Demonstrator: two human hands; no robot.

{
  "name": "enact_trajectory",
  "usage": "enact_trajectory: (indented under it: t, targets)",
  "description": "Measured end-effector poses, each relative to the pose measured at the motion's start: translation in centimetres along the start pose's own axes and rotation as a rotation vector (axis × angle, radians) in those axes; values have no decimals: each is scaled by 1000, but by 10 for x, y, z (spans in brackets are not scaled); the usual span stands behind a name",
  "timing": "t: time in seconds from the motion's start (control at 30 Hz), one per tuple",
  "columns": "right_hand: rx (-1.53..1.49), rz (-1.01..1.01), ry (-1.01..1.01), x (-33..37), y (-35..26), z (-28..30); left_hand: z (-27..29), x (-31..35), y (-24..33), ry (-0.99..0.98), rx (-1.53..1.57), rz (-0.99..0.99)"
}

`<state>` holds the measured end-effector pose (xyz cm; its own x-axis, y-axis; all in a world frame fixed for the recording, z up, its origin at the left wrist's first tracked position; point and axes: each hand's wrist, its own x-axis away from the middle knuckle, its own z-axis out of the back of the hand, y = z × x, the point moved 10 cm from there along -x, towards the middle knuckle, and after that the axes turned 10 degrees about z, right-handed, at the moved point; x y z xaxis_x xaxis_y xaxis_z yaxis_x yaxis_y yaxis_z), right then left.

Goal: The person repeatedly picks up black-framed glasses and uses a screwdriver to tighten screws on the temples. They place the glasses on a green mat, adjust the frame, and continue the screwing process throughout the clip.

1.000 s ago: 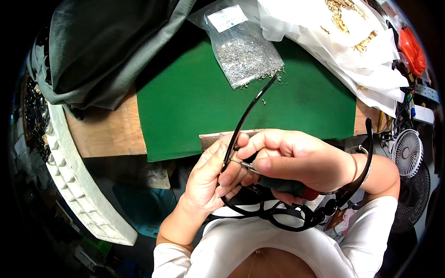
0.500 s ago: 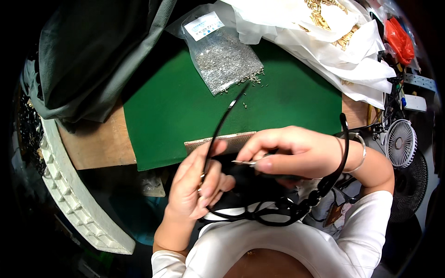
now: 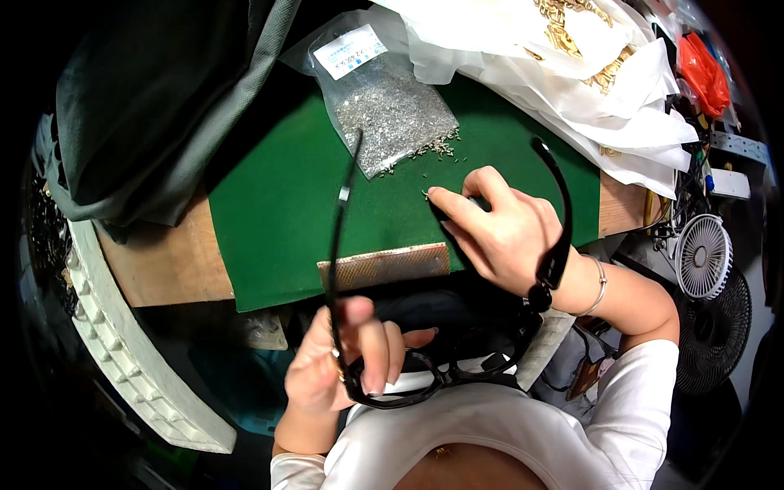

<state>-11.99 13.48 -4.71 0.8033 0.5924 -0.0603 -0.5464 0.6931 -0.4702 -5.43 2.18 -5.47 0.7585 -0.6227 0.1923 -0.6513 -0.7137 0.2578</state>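
Note:
My left hand [image 3: 314,371] is closed around the left side of a pair of black glasses [image 3: 558,237], near the hinge. Both temples point away from me, spread apart; a silver mark shows on the left one. My right hand [image 3: 514,233] is over the green mat [image 3: 278,229], its index fingertip down beside a tiny metal piece. The other fingers are curled under, hiding whatever they hold. Just beyond lies a clear plastic bag [image 3: 392,114] full of small silver pieces, probably screws. Several loose pieces [image 3: 441,145] have spilled from its near corner.
A textured metal strip [image 3: 400,265] lies at the mat's near edge. White wrapping [image 3: 523,90] with gold-coloured chain-like parts [image 3: 563,37] covers the back right. Dark grey cloth [image 3: 155,114] hangs at left, above a white foam tray [image 3: 139,367]. A small white fan [image 3: 704,255] stands at right.
My right hand has moved from the glasses up to the mat near the loose pieces; the thin metal tool it held no longer shows. My left hand and the glasses shifted slightly left.

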Motion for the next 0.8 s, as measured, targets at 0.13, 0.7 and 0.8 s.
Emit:
enact_trajectory:
  t: [0.13,0.7,0.8]
  targets:
    - [45,-28,-16,1,1,0,16,1,9,92,73,-65]
    - [-127,4,-15,-6,5,12,27,-11,4,120,157,35]
    - [-26,36,53,-1,1,11,25,-14,4,123,115,38]
